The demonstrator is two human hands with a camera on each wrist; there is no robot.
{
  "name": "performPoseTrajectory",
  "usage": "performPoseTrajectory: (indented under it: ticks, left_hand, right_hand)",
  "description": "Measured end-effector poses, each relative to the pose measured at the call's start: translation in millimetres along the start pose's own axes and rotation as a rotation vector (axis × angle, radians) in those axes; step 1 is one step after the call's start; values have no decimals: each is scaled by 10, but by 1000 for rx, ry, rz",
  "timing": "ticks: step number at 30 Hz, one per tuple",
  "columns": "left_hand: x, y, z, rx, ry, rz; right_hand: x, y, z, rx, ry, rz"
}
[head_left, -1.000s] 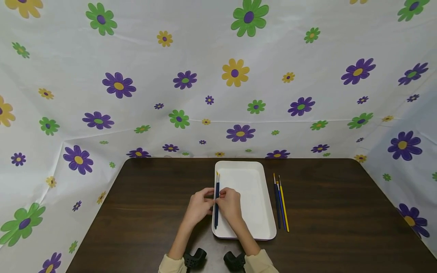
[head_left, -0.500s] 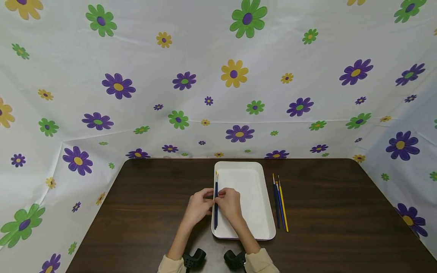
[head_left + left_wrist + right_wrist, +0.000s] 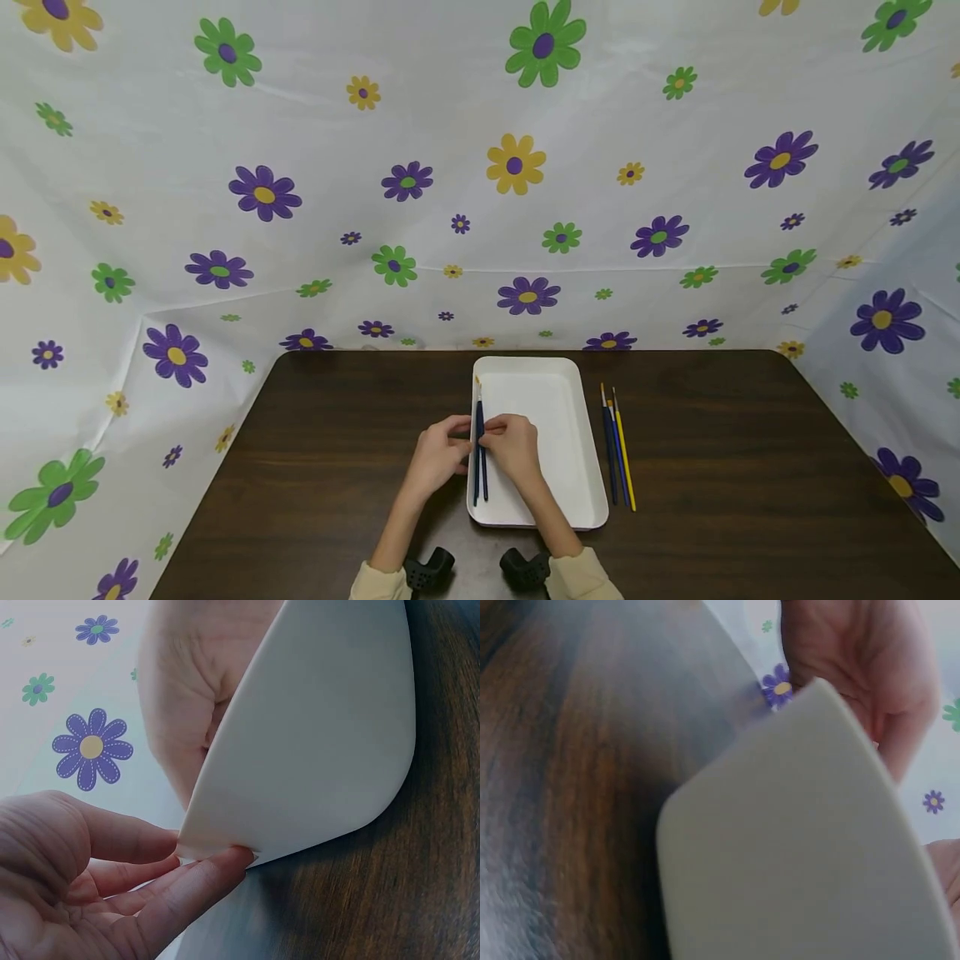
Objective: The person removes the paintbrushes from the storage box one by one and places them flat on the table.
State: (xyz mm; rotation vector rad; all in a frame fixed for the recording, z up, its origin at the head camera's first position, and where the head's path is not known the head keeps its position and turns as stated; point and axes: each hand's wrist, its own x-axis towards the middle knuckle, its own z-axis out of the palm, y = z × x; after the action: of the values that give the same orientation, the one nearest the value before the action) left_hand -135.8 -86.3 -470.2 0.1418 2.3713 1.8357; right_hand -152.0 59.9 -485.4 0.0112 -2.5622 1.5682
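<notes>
A white tray lies on the dark table, with two dark-handled paintbrushes along its left side. My left hand is at the tray's left rim; in the left wrist view, its thumb and fingers pinch the tray edge. Inside the tray, my right hand pinches the right-hand brush around mid-handle. The two brushes are close together at the bristle ends and apart at the lower ends. Tray wall fills much of the right wrist view and hides the brushes there.
Right of the tray, several paintbrushes with dark, blue and yellow handles lie side by side on the wooden table. A white flowered cloth hangs behind the table and at both sides.
My right hand has shifted slightly right. The lower end of the brush it holds has moved right, away from the other brush. My left hand stays at the rim.
</notes>
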Motion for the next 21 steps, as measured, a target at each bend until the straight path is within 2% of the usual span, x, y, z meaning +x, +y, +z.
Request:
performPoseTrajectory:
  ticks: [4,9,21]
  left_hand:
    - [0,-2,5,-5,3,4]
    - [-6,9,5,-8,3,5]
    - [-5,-7,18,19,14,0]
  right_hand:
    - [-13,25,-84,42,-11,41]
    - [-16,61,-211,71,17,92]
    - [-56,118,-535,132,63,154]
